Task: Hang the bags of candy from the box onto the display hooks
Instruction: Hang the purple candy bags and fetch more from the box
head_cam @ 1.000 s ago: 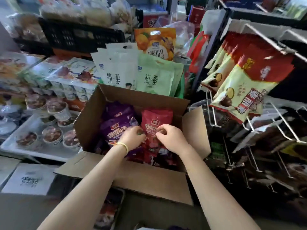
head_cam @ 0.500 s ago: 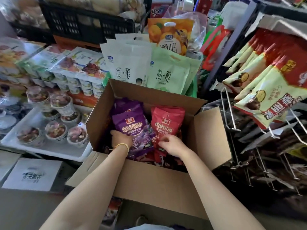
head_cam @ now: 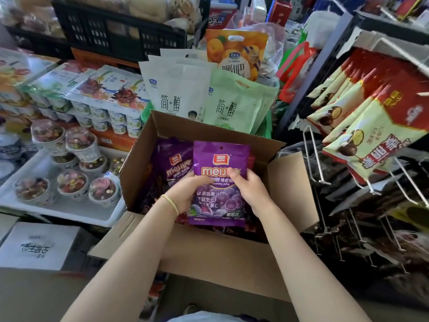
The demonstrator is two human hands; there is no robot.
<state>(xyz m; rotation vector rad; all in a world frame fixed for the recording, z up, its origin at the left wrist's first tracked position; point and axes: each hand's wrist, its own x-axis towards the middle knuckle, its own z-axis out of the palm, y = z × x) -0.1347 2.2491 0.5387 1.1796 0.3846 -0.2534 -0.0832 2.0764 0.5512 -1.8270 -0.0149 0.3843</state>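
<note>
Both hands hold one purple plastic candy bag (head_cam: 220, 182) upright above the open brown cardboard box (head_cam: 216, 254); the left hand (head_cam: 185, 194) grips its left edge, the right hand (head_cam: 249, 190) its right edge. More purple bags (head_cam: 173, 163) lie inside the box; the white wire display hooks (head_cam: 315, 163) stand to the right, apart from the held bag.

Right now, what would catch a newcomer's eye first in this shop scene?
A bright purple candy bag held upright by the left hand and right hand above the open cardboard box. To the right, red and cream snack bags hang on display hooks.
</note>
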